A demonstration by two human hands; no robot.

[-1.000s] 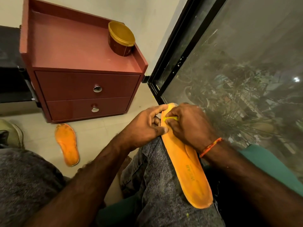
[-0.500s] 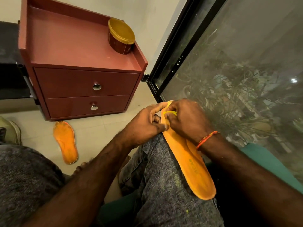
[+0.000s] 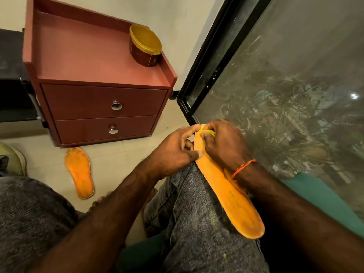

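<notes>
The left hand (image 3: 173, 154) curls round the toe end of the insole (image 3: 226, 190), thumb on its edge. The right hand (image 3: 224, 146) pinches a yellow strip (image 3: 207, 131) at that tip. The insole lies along the thigh (image 3: 197, 213). Its faint print is unreadable.

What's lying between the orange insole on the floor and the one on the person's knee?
Head view: from the floor insole to the insole on the knee comes bare floor tile, then the left forearm, then grey jeans.
</notes>
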